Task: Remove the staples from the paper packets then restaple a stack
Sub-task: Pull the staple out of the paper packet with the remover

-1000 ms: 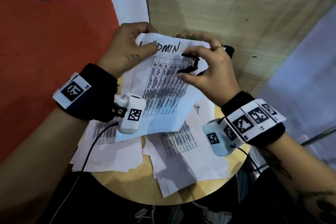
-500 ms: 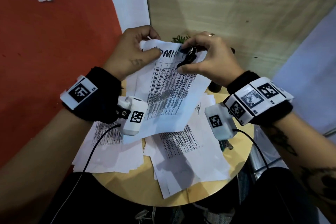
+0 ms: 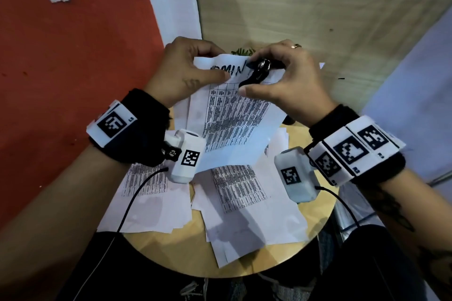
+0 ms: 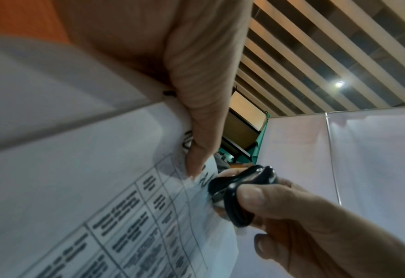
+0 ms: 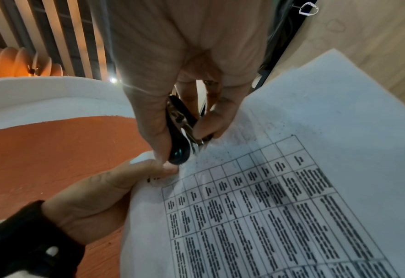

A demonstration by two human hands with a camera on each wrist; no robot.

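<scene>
The paper packet (image 3: 234,117) was held up above the round table (image 3: 186,249), top edge away from the person. The left hand (image 3: 186,73) pinched its top left corner, thumb on the printed face and fingers curled behind. The right hand (image 3: 288,83) pinched the black staple remover (image 3: 256,73) between thumb and forefinger, squeezing it nearly closed. The remover's metal teeth met the top edge just right of the left thumb (image 4: 203,120), pointing toward it. The staple itself could not be seen. The coming pull probably ran rightward, away from the left hand. Loose sheets (image 3: 244,203) lay on the table below.
</scene>
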